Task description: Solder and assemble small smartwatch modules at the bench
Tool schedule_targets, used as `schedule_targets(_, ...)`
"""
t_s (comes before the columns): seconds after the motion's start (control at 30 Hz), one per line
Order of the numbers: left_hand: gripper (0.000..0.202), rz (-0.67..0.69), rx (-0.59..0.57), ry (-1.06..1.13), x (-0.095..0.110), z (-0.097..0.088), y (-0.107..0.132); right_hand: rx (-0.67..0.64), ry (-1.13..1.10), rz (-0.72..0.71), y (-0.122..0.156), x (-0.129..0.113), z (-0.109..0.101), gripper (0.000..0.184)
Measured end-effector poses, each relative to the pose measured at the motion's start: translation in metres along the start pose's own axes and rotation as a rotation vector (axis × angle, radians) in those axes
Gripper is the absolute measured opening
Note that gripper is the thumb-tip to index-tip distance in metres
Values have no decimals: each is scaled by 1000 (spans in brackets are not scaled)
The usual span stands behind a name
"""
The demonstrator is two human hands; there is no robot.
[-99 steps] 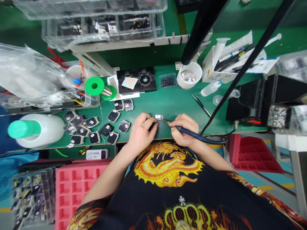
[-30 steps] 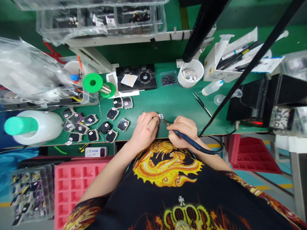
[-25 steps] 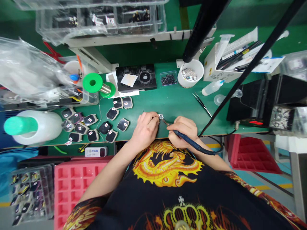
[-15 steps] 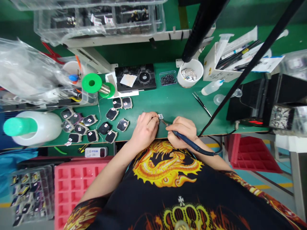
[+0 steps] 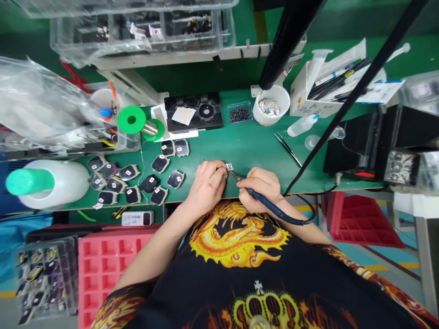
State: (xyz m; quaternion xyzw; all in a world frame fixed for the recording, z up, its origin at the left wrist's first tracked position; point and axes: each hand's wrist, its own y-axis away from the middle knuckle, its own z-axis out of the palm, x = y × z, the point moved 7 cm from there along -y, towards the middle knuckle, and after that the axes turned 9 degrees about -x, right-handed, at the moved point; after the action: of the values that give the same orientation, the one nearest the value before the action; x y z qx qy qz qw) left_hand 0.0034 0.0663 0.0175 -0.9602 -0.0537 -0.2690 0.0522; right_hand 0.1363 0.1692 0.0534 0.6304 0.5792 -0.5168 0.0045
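At the near side of the green table, a small silvery part is pinched in the left hand; a blue-handled iron is clasped in the right hand, its tip at the part, contact unclear. Fine soldering seems in hand; steadiness of both is likely called for

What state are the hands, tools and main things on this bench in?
Left hand: fingers curled at the part, grip hidden
Right hand: closed around the tool
Blue-handled tool: held, tip at or near the part
Small silver part: beside left fingertips
Tweezers: lying down, tips apart
White tub: open, small pieces inside
Red light: lit
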Motion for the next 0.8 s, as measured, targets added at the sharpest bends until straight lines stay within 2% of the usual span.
schedule_targets(0.8,16,24,4,43,-1,-1,0,14,-15,-11,1,0,0,18)
